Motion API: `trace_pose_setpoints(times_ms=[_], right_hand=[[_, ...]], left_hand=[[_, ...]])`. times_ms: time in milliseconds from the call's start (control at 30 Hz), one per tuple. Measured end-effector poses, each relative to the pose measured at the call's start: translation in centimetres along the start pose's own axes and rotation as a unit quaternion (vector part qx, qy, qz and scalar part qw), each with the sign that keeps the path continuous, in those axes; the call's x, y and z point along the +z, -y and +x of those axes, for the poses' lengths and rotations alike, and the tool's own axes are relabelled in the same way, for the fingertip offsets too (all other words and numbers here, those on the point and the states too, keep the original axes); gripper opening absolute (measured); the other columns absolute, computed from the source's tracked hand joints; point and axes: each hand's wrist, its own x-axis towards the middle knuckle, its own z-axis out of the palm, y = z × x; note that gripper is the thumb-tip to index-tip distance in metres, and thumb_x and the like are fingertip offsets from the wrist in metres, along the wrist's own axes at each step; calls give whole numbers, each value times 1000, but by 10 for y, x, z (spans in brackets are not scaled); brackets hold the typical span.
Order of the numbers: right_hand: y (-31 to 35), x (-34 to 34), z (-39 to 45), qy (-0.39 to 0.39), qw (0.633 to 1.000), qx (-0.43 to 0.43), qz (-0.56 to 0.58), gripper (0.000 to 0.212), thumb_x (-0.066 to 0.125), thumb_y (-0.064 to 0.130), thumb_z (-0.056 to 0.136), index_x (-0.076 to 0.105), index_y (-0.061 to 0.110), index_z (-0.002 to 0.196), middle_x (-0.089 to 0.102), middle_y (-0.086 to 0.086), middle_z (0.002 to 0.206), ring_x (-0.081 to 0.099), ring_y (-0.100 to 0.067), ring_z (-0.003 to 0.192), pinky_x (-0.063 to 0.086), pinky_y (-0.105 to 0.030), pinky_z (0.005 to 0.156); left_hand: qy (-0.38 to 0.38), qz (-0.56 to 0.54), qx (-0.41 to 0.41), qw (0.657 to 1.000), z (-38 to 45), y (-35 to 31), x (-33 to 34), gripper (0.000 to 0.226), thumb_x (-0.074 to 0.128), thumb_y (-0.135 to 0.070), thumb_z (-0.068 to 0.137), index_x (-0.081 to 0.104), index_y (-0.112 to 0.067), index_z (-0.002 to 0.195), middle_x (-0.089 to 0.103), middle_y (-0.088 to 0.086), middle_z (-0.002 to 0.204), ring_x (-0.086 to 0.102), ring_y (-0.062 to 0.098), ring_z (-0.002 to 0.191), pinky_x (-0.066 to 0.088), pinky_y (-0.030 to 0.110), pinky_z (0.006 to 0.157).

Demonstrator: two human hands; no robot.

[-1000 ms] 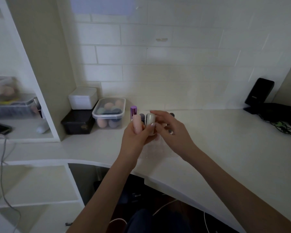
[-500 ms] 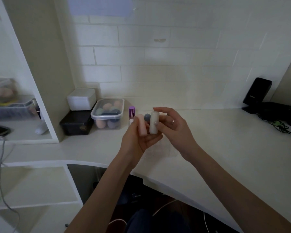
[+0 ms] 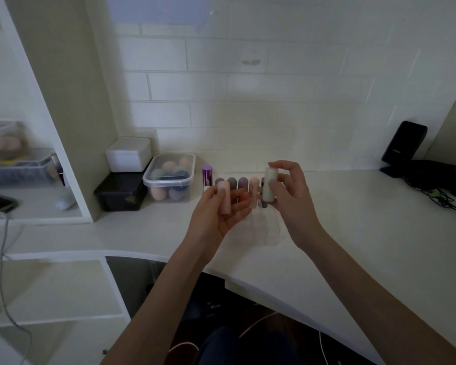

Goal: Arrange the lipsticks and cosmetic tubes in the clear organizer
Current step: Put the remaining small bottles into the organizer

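My left hand [image 3: 216,214] grips a pale pink tube [image 3: 224,197], held upright above the counter. My right hand [image 3: 291,198] holds a whitish tube [image 3: 270,187] upright, a little to the right and apart from the pink one. Below and behind my hands stands the clear organizer [image 3: 261,233], its front part hard to make out. Several tubes [image 3: 242,183] in grey, mauve and peach stand in its back row. A purple-capped tube [image 3: 207,175] rises at the row's left end.
A clear lidded box of makeup sponges [image 3: 170,177] sits left of the organizer, beside a black box [image 3: 121,192] with a white box [image 3: 129,154] on top. A black speaker [image 3: 404,143] and tangled cables [image 3: 437,193] lie at the far right. The counter edge [image 3: 248,283] curves near me.
My hands have drawn apart: the right hand carried the whitish tube rightward away from the pink one, uncovering the row of tubes behind them.
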Motion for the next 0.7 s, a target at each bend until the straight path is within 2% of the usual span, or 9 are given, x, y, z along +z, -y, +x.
trace_pose_setpoints(times_ms=[100, 200, 233, 300, 367, 433, 500, 567, 700], right_hand=[[0, 2, 0, 23, 998, 57, 32, 14, 44, 13, 95, 48, 23, 104, 59, 3, 71, 55, -7, 58, 48, -26, 56], [0, 3, -1, 72, 996, 44, -15, 14, 43, 13, 95, 48, 20, 106, 52, 14, 56, 46, -5, 51, 41, -23, 52], [1, 4, -2, 88, 995, 27, -41, 17, 45, 13, 95, 50, 23, 108, 52, 14, 58, 46, -5, 52, 41, -22, 52], [4, 6, -4, 123, 988, -2, -90, 27, 52, 18, 92, 54, 34, 114, 59, 17, 73, 53, -1, 58, 45, -15, 56], [4, 3, -5, 163, 979, -15, -122, 38, 62, 24, 88, 54, 41, 121, 64, 14, 98, 63, 2, 77, 51, -13, 67], [4, -2, -5, 203, 969, -16, -142, 53, 71, 24, 82, 50, 42, 127, 64, 14, 110, 65, 1, 88, 53, -15, 75], [4, -5, -4, 226, 958, -24, -177, 64, 77, 22, 77, 47, 40, 130, 61, 27, 103, 62, 6, 78, 48, -9, 67], [3, -4, -5, 210, 951, -53, -219, 68, 79, 20, 73, 48, 36, 132, 56, 39, 94, 56, 9, 69, 43, -6, 59], [3, -5, -8, 168, 949, -108, -246, 60, 79, 29, 70, 52, 44, 122, 57, 28, 93, 54, 5, 72, 44, -10, 59]], left_hand=[[22, 31, 5, 999, 0, 0, 1, 23, 35, 3, 94, 54, 5, 109, 59, 22, 114, 64, 26, 100, 56, 30, 73], [48, 90, 40, 994, -2, 4, 3, 24, 46, -5, 97, 50, -17, 118, 64, 11, 117, 65, 21, 102, 55, 26, 76], [54, 106, 52, 992, -2, 5, 2, 27, 49, -10, 97, 47, -23, 121, 65, 8, 117, 66, 21, 102, 55, 28, 78], [67, 127, 69, 987, -3, 5, 1, 31, 52, -12, 96, 48, -21, 125, 66, 9, 117, 65, 24, 104, 55, 33, 84], [81, 132, 75, 985, -4, 5, 0, 32, 54, -7, 94, 50, -17, 125, 68, 8, 114, 65, 26, 105, 54, 34, 84], [82, 141, 78, 983, -6, 3, 0, 31, 55, -8, 93, 53, -18, 122, 71, 6, 109, 66, 25, 101, 55, 31, 80], [76, 141, 80, 984, -7, 3, 0, 28, 57, -11, 92, 55, -19, 120, 72, 4, 106, 68, 24, 98, 56, 30, 75], [75, 134, 77, 985, -8, 3, 2, 28, 57, -12, 92, 55, -18, 119, 73, 1, 104, 69, 23, 96, 56, 29, 72], [55, 124, 58, 989, -7, 3, 4, 36, 56, -10, 92, 48, -12, 127, 73, 9, 101, 70, 24, 92, 56, 27, 70]])
